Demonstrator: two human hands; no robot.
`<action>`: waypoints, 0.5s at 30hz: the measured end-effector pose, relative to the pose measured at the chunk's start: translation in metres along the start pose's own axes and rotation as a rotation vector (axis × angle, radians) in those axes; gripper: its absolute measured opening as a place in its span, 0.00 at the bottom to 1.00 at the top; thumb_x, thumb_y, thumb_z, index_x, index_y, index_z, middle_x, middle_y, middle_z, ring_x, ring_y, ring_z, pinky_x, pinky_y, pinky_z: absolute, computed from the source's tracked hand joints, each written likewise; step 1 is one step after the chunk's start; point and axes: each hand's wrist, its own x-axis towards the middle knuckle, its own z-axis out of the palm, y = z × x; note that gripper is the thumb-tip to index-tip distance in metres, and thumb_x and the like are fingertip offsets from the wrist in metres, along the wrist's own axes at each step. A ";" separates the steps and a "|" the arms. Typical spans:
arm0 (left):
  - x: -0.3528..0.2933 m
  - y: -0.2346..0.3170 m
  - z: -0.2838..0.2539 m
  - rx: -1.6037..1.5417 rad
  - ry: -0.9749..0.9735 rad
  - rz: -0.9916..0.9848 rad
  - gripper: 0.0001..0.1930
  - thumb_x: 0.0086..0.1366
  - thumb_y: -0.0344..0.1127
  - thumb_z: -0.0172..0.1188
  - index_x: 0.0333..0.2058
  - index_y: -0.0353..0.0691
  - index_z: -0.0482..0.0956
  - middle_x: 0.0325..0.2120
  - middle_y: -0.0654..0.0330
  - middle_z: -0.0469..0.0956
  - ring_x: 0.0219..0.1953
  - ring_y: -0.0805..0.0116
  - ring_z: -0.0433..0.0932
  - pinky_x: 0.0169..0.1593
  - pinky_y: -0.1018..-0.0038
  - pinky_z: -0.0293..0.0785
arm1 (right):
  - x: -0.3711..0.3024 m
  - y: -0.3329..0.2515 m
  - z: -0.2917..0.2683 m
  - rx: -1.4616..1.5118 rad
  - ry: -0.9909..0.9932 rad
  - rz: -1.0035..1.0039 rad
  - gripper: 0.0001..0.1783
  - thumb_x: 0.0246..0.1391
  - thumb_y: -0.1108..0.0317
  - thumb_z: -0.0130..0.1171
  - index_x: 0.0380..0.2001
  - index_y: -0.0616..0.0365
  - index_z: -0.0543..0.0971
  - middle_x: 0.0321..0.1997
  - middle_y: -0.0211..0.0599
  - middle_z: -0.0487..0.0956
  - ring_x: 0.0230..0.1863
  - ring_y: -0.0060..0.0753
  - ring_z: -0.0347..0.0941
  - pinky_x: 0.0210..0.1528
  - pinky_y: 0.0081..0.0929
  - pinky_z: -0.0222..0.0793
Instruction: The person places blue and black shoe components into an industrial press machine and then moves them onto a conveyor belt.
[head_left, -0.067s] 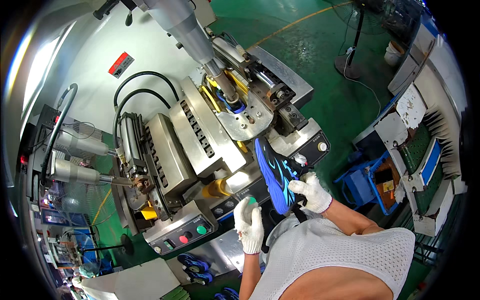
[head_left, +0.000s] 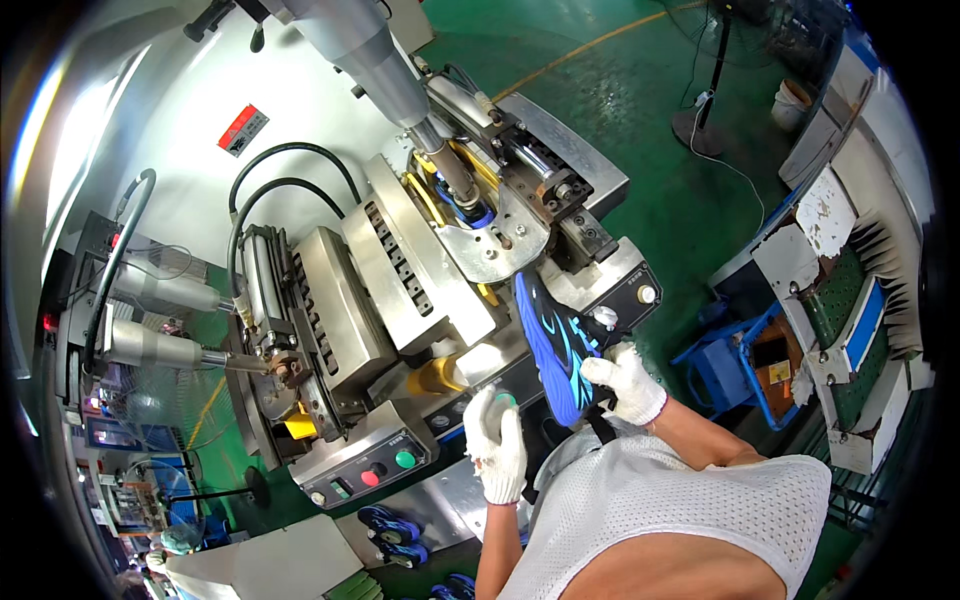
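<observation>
My right hand [head_left: 627, 384], in a white knit glove, grips a blue and black sports shoe [head_left: 560, 350] at its heel end. The toe points away from me toward the press, and the blue sole faces left. My left hand [head_left: 496, 440], gloved the same way, is at the front panel of the machine, with its fingers apart and nothing held. Its fingertips are beside a green button [head_left: 507, 399] that they partly cover; whether they touch it I cannot tell. Beyond the shoe, a metal press [head_left: 492, 250] has its ram lowered onto another blue shoe [head_left: 478, 216].
To the left stands a second press station [head_left: 330, 310] with a control box [head_left: 370, 465] carrying red and green buttons. More blue shoes [head_left: 392, 535] lie on a low shelf below. A blue crate [head_left: 720, 375] and an open machine [head_left: 840, 320] are at the right.
My left fingertips have shifted slightly and cover more of the green button. My right hand keeps its hold on the shoe.
</observation>
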 end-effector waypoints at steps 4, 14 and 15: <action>0.052 0.026 0.009 0.063 -0.008 0.135 0.26 0.70 0.21 0.58 0.65 0.32 0.64 0.59 0.47 0.71 0.57 0.58 0.79 0.61 0.66 0.75 | 0.019 0.022 -0.027 0.027 0.100 -0.012 0.17 0.57 0.60 0.69 0.44 0.60 0.79 0.38 0.32 0.81 0.36 0.18 0.77 0.30 0.24 0.73; 0.235 0.025 0.082 0.373 -0.184 0.207 0.28 0.73 0.39 0.57 0.66 0.33 0.66 0.58 0.42 0.72 0.62 0.51 0.74 0.64 0.60 0.69 | 0.016 -0.003 -0.064 -0.056 0.210 -0.123 0.26 0.58 0.64 0.66 0.56 0.64 0.75 0.48 0.29 0.80 0.46 0.20 0.74 0.51 0.27 0.73; 0.252 0.017 0.091 0.404 -0.176 0.151 0.28 0.73 0.41 0.57 0.65 0.32 0.66 0.59 0.41 0.73 0.62 0.50 0.73 0.65 0.60 0.68 | 0.012 -0.012 -0.068 -0.047 0.225 -0.112 0.27 0.57 0.63 0.66 0.57 0.64 0.74 0.49 0.30 0.80 0.47 0.21 0.74 0.52 0.27 0.72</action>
